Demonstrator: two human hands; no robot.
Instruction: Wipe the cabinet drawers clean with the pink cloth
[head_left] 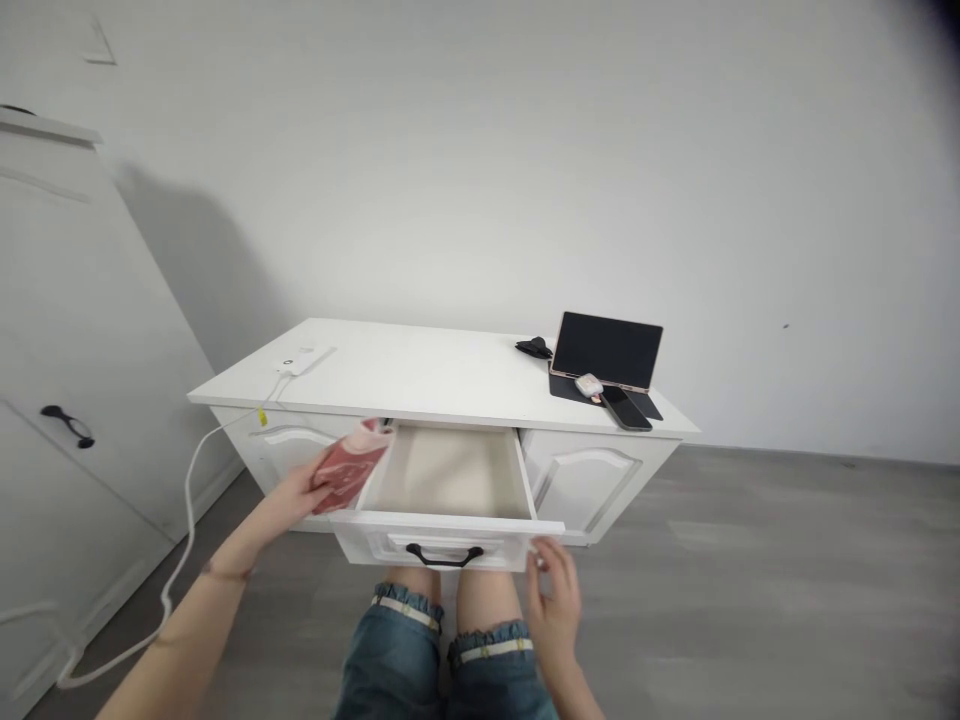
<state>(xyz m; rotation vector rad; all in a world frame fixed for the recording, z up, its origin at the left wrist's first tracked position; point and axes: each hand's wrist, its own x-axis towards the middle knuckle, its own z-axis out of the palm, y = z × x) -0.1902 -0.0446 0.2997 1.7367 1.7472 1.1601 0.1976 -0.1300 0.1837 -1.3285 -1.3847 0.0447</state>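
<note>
My left hand (300, 492) is closed on a red-and-pink patterned packet (351, 464), held at the left edge of an open white drawer (447, 520). The drawer, with a black handle (444, 555), is pulled out of a low white cabinet (420, 378), and what shows of its inside is bare. My right hand (553, 590) hovers just below the drawer's front right corner, fingers loosely apart and holding nothing. My knees in denim shorts (442, 650) are below the drawer.
On the cabinet top sit a white power strip (303, 359) with a cable trailing to the floor, a black cloth item (534, 347), a propped tablet (607, 350), a small white case (588, 384) and a phone (625, 409). A white wardrobe (67, 400) stands at the left. Grey wood floor lies to the right.
</note>
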